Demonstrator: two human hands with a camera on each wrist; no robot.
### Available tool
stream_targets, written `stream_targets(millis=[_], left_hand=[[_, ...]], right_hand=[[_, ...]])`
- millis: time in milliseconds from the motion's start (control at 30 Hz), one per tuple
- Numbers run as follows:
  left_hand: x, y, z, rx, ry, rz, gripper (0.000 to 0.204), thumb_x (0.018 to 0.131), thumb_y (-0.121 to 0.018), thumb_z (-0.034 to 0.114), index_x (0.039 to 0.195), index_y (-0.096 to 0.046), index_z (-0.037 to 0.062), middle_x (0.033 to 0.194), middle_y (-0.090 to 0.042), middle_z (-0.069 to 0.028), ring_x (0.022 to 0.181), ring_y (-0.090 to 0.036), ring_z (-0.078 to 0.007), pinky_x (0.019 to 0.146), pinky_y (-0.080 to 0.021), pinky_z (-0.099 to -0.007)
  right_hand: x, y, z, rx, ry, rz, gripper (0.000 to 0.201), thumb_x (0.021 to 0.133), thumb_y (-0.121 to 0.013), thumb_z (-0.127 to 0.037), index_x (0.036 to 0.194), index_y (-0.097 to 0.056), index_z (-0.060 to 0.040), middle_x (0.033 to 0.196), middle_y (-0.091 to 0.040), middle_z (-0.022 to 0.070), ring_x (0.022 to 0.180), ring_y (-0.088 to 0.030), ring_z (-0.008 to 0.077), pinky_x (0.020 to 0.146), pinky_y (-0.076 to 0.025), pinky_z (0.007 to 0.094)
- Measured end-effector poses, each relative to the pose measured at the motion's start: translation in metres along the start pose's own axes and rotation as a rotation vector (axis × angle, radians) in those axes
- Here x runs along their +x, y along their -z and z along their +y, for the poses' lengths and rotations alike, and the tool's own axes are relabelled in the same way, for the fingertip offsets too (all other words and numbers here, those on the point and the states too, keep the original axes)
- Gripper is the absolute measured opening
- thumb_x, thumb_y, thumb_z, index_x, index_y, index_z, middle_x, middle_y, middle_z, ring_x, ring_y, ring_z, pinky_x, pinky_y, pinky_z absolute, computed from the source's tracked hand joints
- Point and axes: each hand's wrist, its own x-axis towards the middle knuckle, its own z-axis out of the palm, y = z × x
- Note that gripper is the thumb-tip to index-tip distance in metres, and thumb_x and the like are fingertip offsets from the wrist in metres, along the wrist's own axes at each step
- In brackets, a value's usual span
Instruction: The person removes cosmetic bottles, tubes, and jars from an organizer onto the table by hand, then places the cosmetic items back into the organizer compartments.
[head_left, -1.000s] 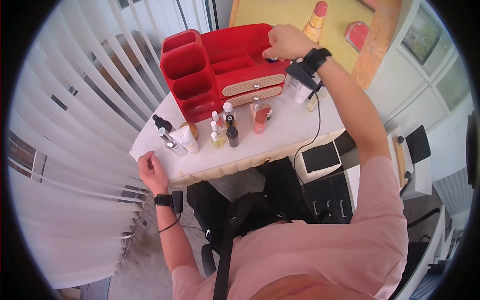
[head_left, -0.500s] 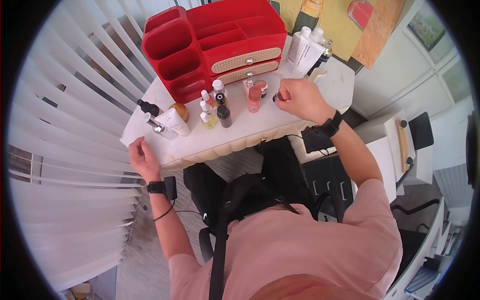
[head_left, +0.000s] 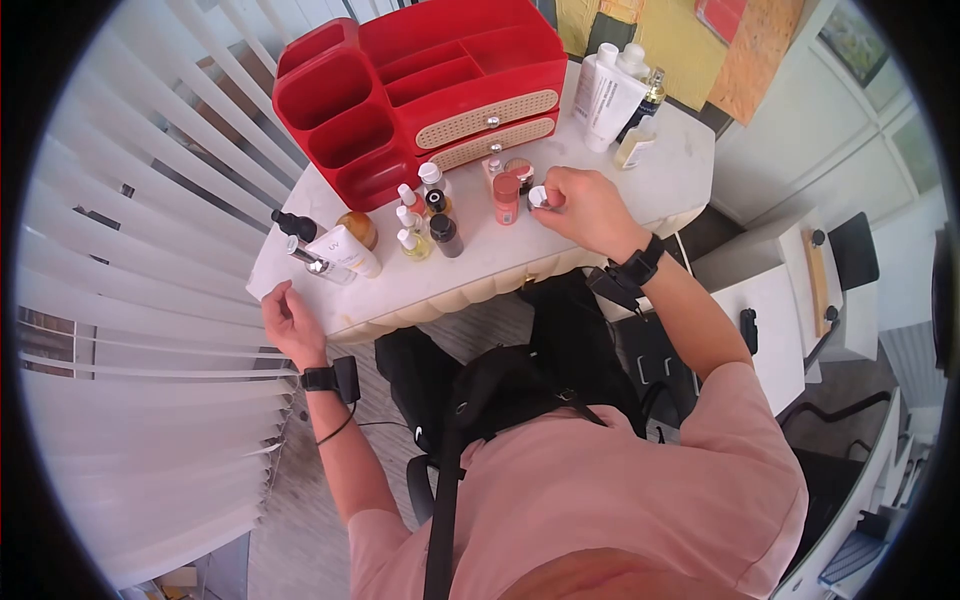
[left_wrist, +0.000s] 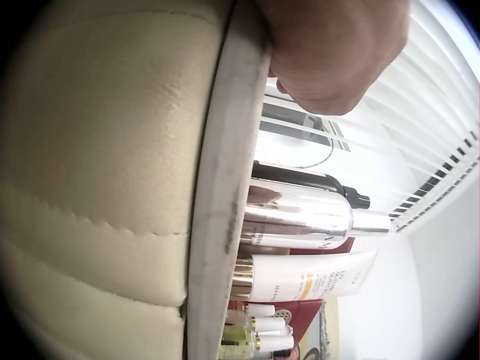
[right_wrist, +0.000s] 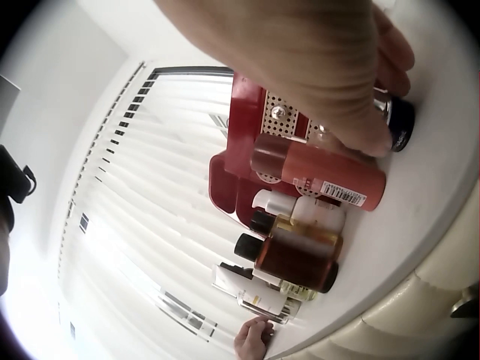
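My right hand (head_left: 595, 210) pinches a small dark blue jar (right_wrist: 403, 124) with a shiny lid, low over the white tabletop. Just left of it stands a pink bottle (head_left: 507, 203) with a brownish-red cap, and a round compact (head_left: 519, 173) lies behind. In the right wrist view the fingers hide part of the jar. My left hand (head_left: 291, 322) rests at the table's left front edge, fingers loosely curled around nothing. Close to that hand are a silver bottle (left_wrist: 300, 217), a white UV cream tube (left_wrist: 311, 275) and a black bottle (head_left: 293, 222).
A red organizer (head_left: 405, 125) with two woven-front drawers fills the back of the table (head_left: 480, 255). Several small bottles (head_left: 430, 215) stand in front of it. White tubes (head_left: 612, 105) and a pale yellow bottle (head_left: 636, 148) stand at the right. Blinds (head_left: 150, 330) hang close on the left.
My right hand has come from the organizer's right-hand compartment forward to the tabletop with the jar, then slightly left beside the pink bottle. My left hand stays at the table edge.
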Motion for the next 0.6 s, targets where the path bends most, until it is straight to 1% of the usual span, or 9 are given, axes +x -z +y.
stream_targets(millis=[67, 133, 167, 233, 467, 567, 600], left_hand=[[0.000, -0.001, -0.001, -0.033, -0.008, 0.003, 0.016, 0.104, -0.062, 0.010, 0.114, -0.071, 0.0019, 0.097, -0.067, -0.0034, 0.083, -0.059, -0.0097, 0.076, -0.050, -0.0264], [0.000, 0.000, 0.000, -0.029, -0.009, -0.001, 0.016, 0.104, -0.061, 0.010, 0.114, -0.071, 0.0018, 0.097, -0.067, -0.0035, 0.083, -0.059, -0.0098, 0.077, -0.050, -0.0265], [0.000, 0.000, 0.000, -0.026, -0.012, -0.004, 0.016, 0.104, -0.061, 0.010, 0.114, -0.071, 0.0017, 0.098, -0.067, -0.0036, 0.083, -0.059, -0.0099, 0.077, -0.050, -0.0267], [0.000, 0.001, -0.002, -0.032, -0.003, -0.006, 0.016, 0.104, -0.061, 0.009, 0.114, -0.071, 0.0016, 0.098, -0.067, -0.0037, 0.084, -0.059, -0.0099, 0.077, -0.050, -0.0267], [0.000, 0.000, -0.002, -0.048, 0.008, -0.007, 0.015, 0.104, -0.061, 0.009, 0.114, -0.071, 0.0015, 0.098, -0.067, -0.0034, 0.084, -0.059, -0.0099, 0.077, -0.050, -0.0265], [0.000, 0.000, -0.001, -0.042, 0.015, -0.005, 0.015, 0.104, -0.061, 0.009, 0.114, -0.071, 0.0015, 0.098, -0.067, -0.0032, 0.084, -0.059, -0.0098, 0.077, -0.050, -0.0265], [-0.001, 0.000, 0.000, -0.041, 0.016, -0.004, 0.015, 0.104, -0.061, 0.009, 0.114, -0.071, 0.0015, 0.098, -0.067, -0.0032, 0.084, -0.059, -0.0098, 0.077, -0.050, -0.0265]], right_hand=[[-0.002, -0.001, 0.001, 0.025, -0.007, -0.007, 0.029, 0.079, -0.084, -0.014, 0.079, -0.057, -0.0034, 0.074, -0.064, 0.0133, 0.069, -0.066, 0.0331, 0.063, -0.051, 0.0425], [-0.003, -0.004, 0.002, 0.099, -0.032, -0.013, 0.028, 0.080, -0.085, -0.011, 0.080, -0.058, -0.0020, 0.074, -0.064, 0.0126, 0.068, -0.066, 0.0280, 0.064, -0.053, 0.0383], [-0.004, -0.005, 0.003, 0.100, -0.032, -0.015, 0.028, 0.080, -0.085, -0.011, 0.080, -0.058, -0.0020, 0.074, -0.064, 0.0126, 0.068, -0.066, 0.0280, 0.064, -0.053, 0.0383], [-0.004, -0.007, 0.005, 0.133, -0.040, 0.005, 0.026, 0.082, -0.084, -0.008, 0.082, -0.059, -0.0010, 0.075, -0.064, 0.0123, 0.068, -0.066, 0.0244, 0.065, -0.055, 0.0363], [-0.007, -0.009, 0.007, 0.207, -0.079, 0.015, 0.027, 0.082, -0.084, -0.003, 0.082, -0.058, -0.0008, 0.082, -0.067, 0.0096, 0.071, -0.066, 0.0219, 0.069, -0.056, 0.0353], [-0.016, -0.012, 0.013, 0.254, -0.026, 0.046, 0.028, 0.083, -0.085, -0.003, 0.081, -0.057, -0.0016, 0.084, -0.067, 0.0080, 0.073, -0.066, 0.0219, 0.070, -0.056, 0.0349], [-0.020, -0.013, 0.014, 0.260, 0.002, 0.106, 0.029, 0.084, -0.085, -0.004, 0.080, -0.056, -0.0021, 0.083, -0.066, 0.0069, 0.072, -0.064, 0.0196, 0.068, -0.055, 0.0335]])
